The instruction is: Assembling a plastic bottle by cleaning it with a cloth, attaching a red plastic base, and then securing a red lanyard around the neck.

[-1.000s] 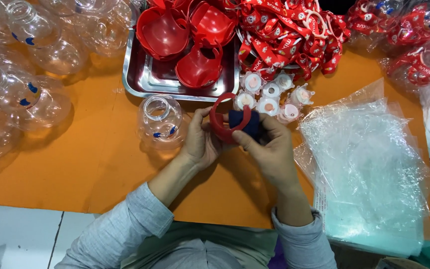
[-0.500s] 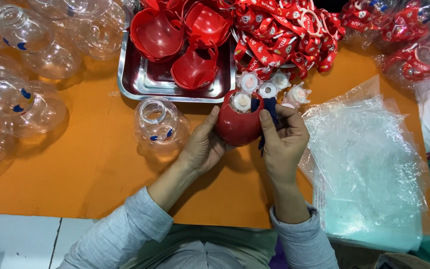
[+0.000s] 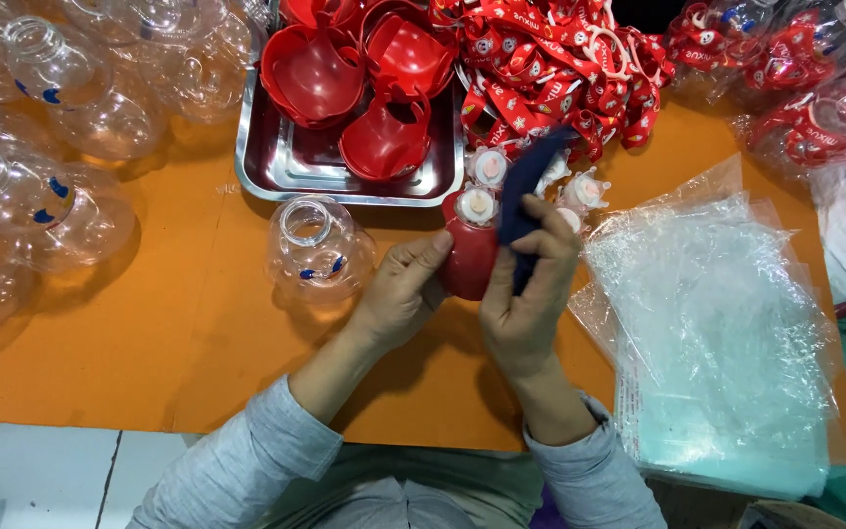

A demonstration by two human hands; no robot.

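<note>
Two hands work near the table's far edge: left hand (image 3: 399, 294) steadies a red cap (image 3: 469, 257), right hand (image 3: 531, 294) pinches a blue cloth (image 3: 524, 201) against it, wiping; turning the cap seems next

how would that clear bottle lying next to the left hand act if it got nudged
The clear bottle would probably roll: it lies on its rounded side on the flat orange table. It looks empty and thin-walled, so likely light and easily shoved. Its smooth plastic may slip a little in the left hand.
</note>
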